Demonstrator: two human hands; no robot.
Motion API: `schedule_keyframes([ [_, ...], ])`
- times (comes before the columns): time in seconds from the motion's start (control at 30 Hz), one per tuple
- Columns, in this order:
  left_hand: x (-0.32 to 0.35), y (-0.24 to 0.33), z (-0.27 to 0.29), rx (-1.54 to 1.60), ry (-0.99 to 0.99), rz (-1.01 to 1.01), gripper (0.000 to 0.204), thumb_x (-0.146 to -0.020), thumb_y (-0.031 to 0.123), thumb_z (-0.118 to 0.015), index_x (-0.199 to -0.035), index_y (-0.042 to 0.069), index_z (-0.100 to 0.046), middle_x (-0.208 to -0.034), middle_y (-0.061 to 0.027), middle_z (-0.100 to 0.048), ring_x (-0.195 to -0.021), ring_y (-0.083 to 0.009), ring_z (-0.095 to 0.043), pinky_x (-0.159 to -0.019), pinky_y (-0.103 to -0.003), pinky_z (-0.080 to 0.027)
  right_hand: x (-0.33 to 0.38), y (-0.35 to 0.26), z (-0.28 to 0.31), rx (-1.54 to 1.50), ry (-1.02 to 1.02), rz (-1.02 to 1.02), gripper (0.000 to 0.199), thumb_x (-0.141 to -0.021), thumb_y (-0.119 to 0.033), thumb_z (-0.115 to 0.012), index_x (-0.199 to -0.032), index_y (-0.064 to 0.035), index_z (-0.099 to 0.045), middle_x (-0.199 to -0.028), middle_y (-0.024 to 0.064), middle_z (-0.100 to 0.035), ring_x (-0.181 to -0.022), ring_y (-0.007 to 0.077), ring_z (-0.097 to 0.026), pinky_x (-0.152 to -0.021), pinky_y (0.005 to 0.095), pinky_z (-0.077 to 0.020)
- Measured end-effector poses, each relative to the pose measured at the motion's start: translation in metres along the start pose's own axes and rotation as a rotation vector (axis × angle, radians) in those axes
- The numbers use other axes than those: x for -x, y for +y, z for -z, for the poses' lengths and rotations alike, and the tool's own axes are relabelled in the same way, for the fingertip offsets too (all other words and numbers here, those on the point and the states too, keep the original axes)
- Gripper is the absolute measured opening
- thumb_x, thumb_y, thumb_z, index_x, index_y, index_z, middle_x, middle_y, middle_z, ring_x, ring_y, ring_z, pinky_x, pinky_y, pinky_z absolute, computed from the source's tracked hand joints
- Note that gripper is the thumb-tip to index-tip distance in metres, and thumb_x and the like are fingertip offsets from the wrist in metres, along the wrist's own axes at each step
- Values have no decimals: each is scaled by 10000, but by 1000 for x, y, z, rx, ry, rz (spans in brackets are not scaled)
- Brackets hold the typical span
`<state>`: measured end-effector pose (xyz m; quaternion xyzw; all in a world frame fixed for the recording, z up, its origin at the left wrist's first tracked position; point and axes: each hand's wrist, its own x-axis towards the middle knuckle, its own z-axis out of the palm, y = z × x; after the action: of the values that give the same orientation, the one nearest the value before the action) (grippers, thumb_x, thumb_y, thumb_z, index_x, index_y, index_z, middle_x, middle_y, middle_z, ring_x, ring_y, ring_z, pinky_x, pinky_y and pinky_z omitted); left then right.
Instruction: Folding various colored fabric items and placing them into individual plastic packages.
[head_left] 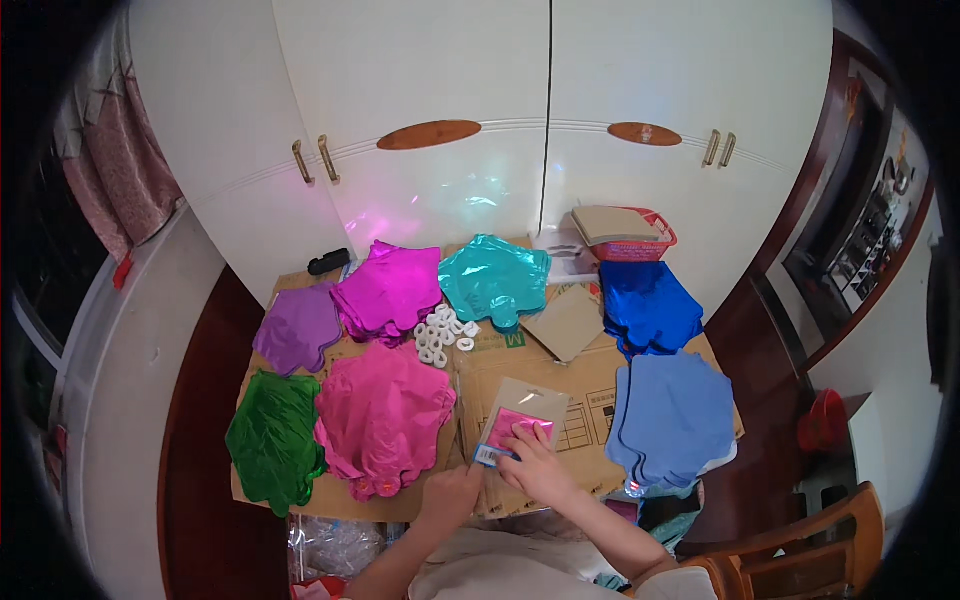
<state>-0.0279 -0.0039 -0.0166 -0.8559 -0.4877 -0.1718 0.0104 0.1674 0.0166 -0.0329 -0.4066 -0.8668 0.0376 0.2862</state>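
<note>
A clear plastic packet [538, 396] lies tilted on the cardboard, close to me. Inside it are a tan card and a folded pink foil piece [515, 425], with a blue and white label [488, 455] at its lower left. My right hand [538, 468] rests across the packet, fingers stretched out and apart over the pink foil. At the packet's lower left corner my left hand [453, 494] is closed, its fingertips seemingly pinching the edge. Left of the packet sits a stack of pink foil balloons [385, 415].
Flat foil balloon stacks in green [275, 440], purple [298, 328], magenta [390, 285], teal [493, 278], dark blue [650, 302] and light blue [675, 410] ring the cardboard [480, 375]. White ribbon rolls [440, 335], tan cards [565, 325] and a pinkish-red basket [640, 250] lie farther back.
</note>
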Motion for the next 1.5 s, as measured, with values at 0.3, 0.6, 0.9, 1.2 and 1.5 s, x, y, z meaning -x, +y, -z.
schedule_keyframes([
  [0.3,-12,-14,15,227,10,-46,78,-774,110,-600,-826,58,-574,-737,-94,-567,-710,-274,-610,-608,-375,-506,-17,10,4,-130,22,-184,433,-763,-130,-591,-1162,20,-513,-1284,181,-474,-1190,340,-452,-1035,470,-332],
  [0.6,-28,-23,6,386,14,65,78,-770,122,-639,-807,69,-595,-759,-103,-573,-740,-303,-602,-620,-392,-493,-21,14,9,8,-73,-109,474,-754,-111,-530,-1211,11,-499,-1341,179,-448,-1239,323,-422,-1060,482,-311],
  [0.9,-25,4,7,102,78,-109,80,-741,146,-669,-765,92,-616,-779,-56,-583,-790,-248,-578,-653,-364,-481,-22,46,7,-115,-173,39,477,-836,-197,-562,-1281,-43,-488,-1377,134,-433,-1255,297,-412,-1055,422,-316],
  [1.2,-22,63,-18,315,46,-263,168,-744,143,-675,-873,73,-594,-895,-71,-538,-840,-241,-548,-755,-356,-445,-21,54,5,-136,-154,83,505,-833,-236,-599,-1299,-70,-495,-1388,107,-435,-1253,284,-428,-1038,400,-344],
  [1.5,-26,69,-24,354,-75,-175,141,-777,128,-648,-848,45,-559,-847,-107,-510,-832,-288,-522,-724,-384,-429,-19,55,3,-127,-169,91,558,-821,-252,-597,-1335,-83,-457,-1412,86,-404,-1258,275,-415,-1038,405,-338],
])
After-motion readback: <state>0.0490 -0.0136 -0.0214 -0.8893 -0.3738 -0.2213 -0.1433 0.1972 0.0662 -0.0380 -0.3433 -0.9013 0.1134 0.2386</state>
